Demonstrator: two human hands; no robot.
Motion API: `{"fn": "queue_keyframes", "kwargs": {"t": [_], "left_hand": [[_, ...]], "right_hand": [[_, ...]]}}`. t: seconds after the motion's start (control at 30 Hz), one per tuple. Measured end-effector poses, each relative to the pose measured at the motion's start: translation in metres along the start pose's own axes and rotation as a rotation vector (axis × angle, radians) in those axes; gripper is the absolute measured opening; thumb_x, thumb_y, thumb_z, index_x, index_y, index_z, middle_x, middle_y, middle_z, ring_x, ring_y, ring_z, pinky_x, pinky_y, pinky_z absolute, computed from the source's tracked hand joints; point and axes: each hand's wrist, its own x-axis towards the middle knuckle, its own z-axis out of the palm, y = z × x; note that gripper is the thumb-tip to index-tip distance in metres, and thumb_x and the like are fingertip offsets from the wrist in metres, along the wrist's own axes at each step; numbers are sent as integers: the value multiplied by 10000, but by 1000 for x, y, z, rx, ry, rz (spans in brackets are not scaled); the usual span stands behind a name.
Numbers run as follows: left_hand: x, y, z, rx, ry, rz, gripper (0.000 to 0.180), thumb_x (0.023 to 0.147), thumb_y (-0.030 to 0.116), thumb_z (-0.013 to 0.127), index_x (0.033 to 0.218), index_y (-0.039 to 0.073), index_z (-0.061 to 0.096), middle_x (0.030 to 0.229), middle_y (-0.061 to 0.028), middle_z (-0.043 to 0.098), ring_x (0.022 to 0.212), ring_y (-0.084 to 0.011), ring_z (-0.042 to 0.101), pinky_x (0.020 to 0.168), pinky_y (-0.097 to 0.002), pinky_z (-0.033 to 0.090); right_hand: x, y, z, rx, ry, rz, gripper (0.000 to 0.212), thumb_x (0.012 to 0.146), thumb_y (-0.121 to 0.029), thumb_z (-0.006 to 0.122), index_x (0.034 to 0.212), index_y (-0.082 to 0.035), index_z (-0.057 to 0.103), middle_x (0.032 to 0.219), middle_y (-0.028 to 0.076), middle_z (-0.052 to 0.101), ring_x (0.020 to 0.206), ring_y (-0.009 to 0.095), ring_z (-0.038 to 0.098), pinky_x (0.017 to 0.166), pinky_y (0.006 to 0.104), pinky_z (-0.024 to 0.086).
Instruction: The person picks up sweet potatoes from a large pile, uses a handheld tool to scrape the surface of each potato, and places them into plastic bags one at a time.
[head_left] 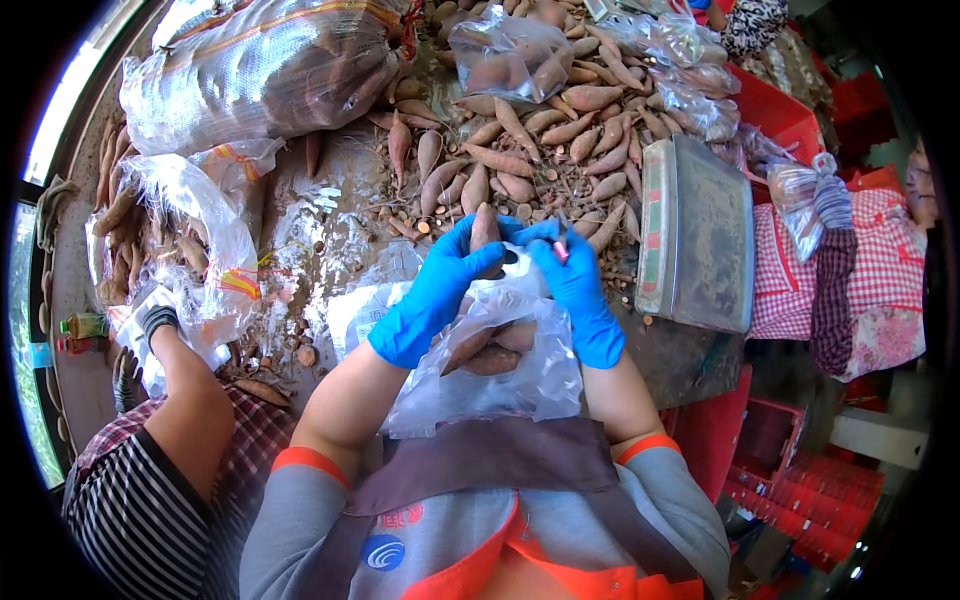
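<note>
My left hand (436, 290), in a blue glove, is closed round a brownish sweet potato (486, 228) held upright in front of me. Close beside it, my right hand (580, 290), gloved in the same blue, grips what looks like a small knife (561, 247) with a pinkish part; the fingers hide most of it. Below both hands a clear plastic bag (540, 385) lies open near my apron, with several sweet potatoes (492, 358) inside. A large heap of sweet potatoes (515, 160) spreads over the table beyond my hands.
A scale (700, 235) with a dusty metal top stands right of my hands. Far left lies a big full sack (265, 75), with an open bag (235, 205) of sweet potatoes nearer. A co-worker's arm (190, 400) reaches there. Checked cloth bags (880, 250) sit at the right.
</note>
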Motion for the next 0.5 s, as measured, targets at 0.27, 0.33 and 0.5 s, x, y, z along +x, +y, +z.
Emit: {"fn": "queue_keyframes", "kwargs": {"t": [0.27, 0.33, 0.5], "left_hand": [[-22, -18, -2, 479, 210, 223, 290, 746, 63, 640, 1021, 22, 560, 888, -41, 608, 790, -118, 572, 713, -268, 462], [-25, -16, -3, 681, 222, 264, 269, 735, 56, 640, 992, 27, 568, 874, -37, 604, 765, -123, 569, 712, -268, 462], [-45, 18, 15, 302, 72, 157, 247, 740, 57, 611, 977, 3, 571, 904, -65, 610, 833, -150, 570, 805, -302, 453]], "right_hand": [[-9, -44, 19, -804, -66, -361, 258, 695, -62, 590, 946, -119, 581, 821, 99, 593, 710, 292, 590, 585, 371, 474], [-7, -43, 23, -858, -98, -291, 226, 701, -86, 601, 924, -117, 595, 794, 112, 609, 702, 296, 603, 579, 387, 477], [13, 15, -11, -989, -138, 79, 149, 791, -153, 522, 901, -95, 603, 745, 161, 606, 703, 330, 602, 586, 421, 469]]}}
